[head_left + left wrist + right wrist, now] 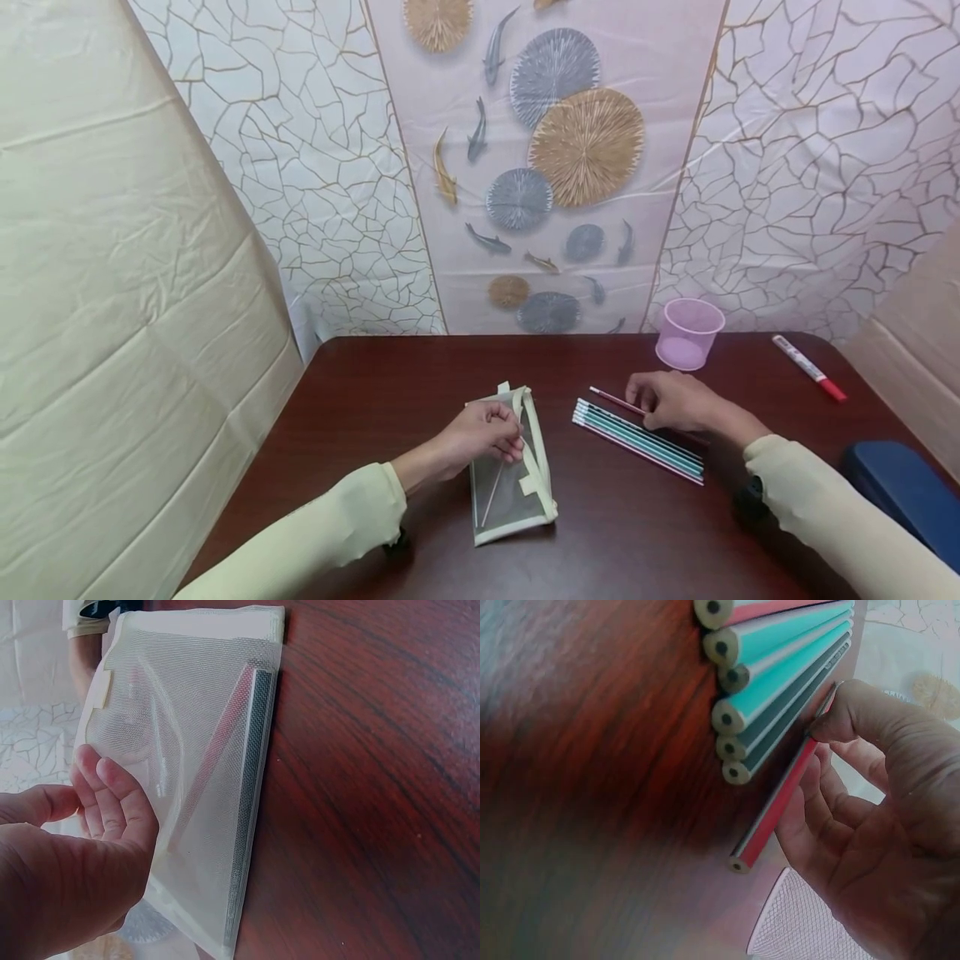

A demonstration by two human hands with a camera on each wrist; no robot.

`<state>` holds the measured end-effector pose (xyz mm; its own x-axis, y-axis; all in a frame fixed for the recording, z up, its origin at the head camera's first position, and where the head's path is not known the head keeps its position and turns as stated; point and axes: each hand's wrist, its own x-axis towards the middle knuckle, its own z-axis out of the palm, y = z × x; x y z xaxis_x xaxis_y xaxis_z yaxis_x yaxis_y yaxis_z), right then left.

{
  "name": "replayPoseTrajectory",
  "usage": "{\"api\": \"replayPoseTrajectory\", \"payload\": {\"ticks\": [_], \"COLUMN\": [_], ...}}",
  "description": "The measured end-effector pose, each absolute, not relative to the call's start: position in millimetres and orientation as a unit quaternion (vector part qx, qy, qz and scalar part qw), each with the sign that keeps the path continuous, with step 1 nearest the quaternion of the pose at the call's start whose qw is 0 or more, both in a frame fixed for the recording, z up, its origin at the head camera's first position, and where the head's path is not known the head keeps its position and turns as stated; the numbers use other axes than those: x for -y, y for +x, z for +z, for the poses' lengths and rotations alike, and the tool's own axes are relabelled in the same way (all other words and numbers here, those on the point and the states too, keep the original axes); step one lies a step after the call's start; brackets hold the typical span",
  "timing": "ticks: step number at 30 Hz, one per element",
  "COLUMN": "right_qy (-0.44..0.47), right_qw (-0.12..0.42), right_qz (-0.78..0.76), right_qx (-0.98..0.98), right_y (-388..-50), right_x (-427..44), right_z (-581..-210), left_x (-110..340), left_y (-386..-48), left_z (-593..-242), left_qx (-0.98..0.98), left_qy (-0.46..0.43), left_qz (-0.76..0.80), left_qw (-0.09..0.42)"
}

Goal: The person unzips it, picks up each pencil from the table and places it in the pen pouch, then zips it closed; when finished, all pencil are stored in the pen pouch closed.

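A pale-yellow mesh pencil pouch (513,528) lies near the middle of the dark table. My left hand (480,435) is over it, thumb and fingers pinching its upper edge. Through the mesh in the left wrist view, a red pencil (217,742) and a dark pencil (251,780) show inside. My right hand (678,402) pinches a red striped pencil (776,806) between thumb and fingers, beside a row of pencils (637,442). That row has red, turquoise and dark pencils side by side, their unsharpened ends showing in the right wrist view.
A pink mesh cup (690,335) stands at the back right, beyond my right hand. Farther right lies a white marker with a red cap (810,368). A dark blue case (900,496) sits at the right edge, near my right forearm. Patterned cloth hangs behind the table.
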<state>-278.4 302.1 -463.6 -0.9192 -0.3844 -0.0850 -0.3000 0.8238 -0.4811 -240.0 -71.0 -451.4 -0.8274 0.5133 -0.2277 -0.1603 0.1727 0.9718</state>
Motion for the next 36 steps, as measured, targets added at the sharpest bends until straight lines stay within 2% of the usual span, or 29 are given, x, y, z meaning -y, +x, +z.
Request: {"api": "replayPoseTrajectory", "payload": {"ticks": [5,8,11,14,19,24,30,36], "right_qy": [-0.186,-0.198,-0.214,-0.223,-0.208,-0.151,-0.043,0.019], "right_qw": [0.077,0.045,0.005,-0.008,0.016,0.019,0.030,0.085], "right_qz": [-0.232,-0.254,-0.293,-0.386,-0.568,-0.668,-0.714,-0.716], "right_qx": [-0.952,-0.946,-0.932,-0.895,-0.797,-0.728,-0.698,-0.693], "right_y": [-281,-283,-284,-281,-268,-254,-234,-219], "right_x": [-303,-302,-296,-283,-249,-213,-174,-146], "right_z": [-460,-455,-451,-448,-447,-446,-449,-463], "left_x": [71,70,70,70,69,67,65,63], "left_y": [-239,-239,-240,-241,-242,-242,-242,-240], "left_z": [-452,-452,-453,-453,-454,-454,-453,-454], "left_qx": [-0.715,-0.714,-0.714,-0.713,-0.714,-0.718,-0.717,-0.713], "left_qy": [0.124,0.125,0.125,0.126,0.130,0.129,0.129,0.130], "left_qz": [0.634,0.634,0.634,0.633,0.631,0.629,0.629,0.631], "left_qw": [0.269,0.269,0.271,0.274,0.274,0.271,0.271,0.276]}}
